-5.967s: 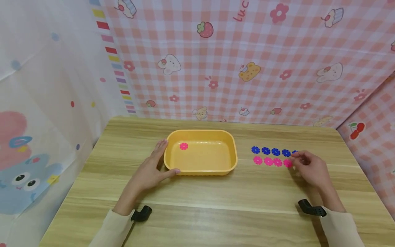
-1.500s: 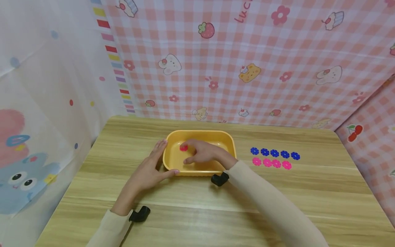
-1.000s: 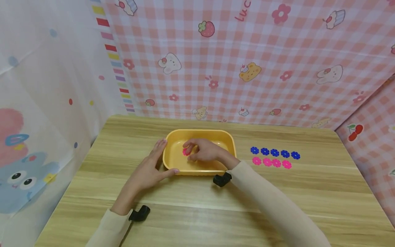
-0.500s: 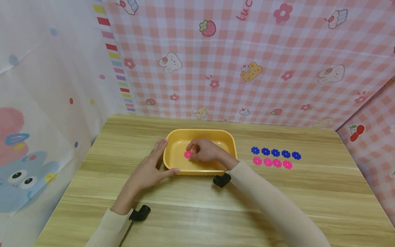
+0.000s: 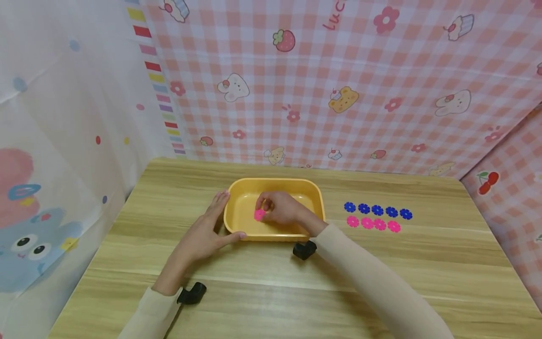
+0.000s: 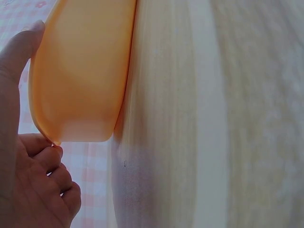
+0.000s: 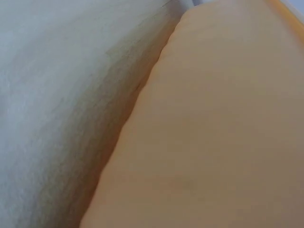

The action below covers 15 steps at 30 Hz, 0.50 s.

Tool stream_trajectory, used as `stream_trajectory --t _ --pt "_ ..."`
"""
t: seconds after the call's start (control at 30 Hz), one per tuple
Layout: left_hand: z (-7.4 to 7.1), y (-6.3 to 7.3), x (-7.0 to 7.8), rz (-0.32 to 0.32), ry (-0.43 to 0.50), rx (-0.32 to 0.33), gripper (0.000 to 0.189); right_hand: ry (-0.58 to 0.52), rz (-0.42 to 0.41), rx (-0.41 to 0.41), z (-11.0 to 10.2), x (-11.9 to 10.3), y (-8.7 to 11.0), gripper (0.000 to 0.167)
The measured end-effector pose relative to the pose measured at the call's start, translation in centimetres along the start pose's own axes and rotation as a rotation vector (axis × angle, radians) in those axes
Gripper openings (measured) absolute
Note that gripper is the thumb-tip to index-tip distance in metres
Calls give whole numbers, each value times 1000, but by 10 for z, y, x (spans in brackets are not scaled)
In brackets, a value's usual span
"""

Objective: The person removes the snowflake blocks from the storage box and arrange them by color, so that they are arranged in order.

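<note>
A shallow yellow plastic tray (image 5: 296,221) stands on the table. My left hand (image 5: 203,235) holds its left end, thumb on the front rim and fingers at the left side; the left wrist view shows the thumb and curled fingers (image 6: 59,178) at the tray's rim. My right hand (image 5: 281,207) reaches inside the tray and pinches a pink flower-shaped disc (image 5: 259,215) between thumb and forefinger. On the table right of the tray lie a row of several blue flower-shaped discs (image 5: 377,210) and, nearer me, a row of several pink ones (image 5: 379,224). The right wrist view shows only the tray's outer wall (image 7: 204,114) and the tabletop.
The wooden table (image 5: 254,292) extends toward me in front of the tray. A pink checked cloth (image 5: 296,84) hangs behind it, with more cloth at both sides. Each sleeve cuff carries a black wrist mount (image 5: 192,294).
My right hand has moved from the right end of the disc rows into the tray. There it has taken hold of the pink disc, which has shifted nearer me and rightward. The left hand stays.
</note>
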State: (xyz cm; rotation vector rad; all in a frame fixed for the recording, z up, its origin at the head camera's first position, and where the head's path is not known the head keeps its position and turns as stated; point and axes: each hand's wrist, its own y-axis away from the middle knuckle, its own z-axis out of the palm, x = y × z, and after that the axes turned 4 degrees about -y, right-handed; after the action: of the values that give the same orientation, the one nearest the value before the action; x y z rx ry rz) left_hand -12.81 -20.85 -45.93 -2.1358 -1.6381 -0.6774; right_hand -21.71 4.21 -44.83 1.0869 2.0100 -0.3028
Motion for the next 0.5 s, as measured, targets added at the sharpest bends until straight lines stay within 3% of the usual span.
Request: stream_trajectory --t 0.5 --pt "1 -1 1 -4 10 -2 121 -14 -6 71 -11 3 15 6"
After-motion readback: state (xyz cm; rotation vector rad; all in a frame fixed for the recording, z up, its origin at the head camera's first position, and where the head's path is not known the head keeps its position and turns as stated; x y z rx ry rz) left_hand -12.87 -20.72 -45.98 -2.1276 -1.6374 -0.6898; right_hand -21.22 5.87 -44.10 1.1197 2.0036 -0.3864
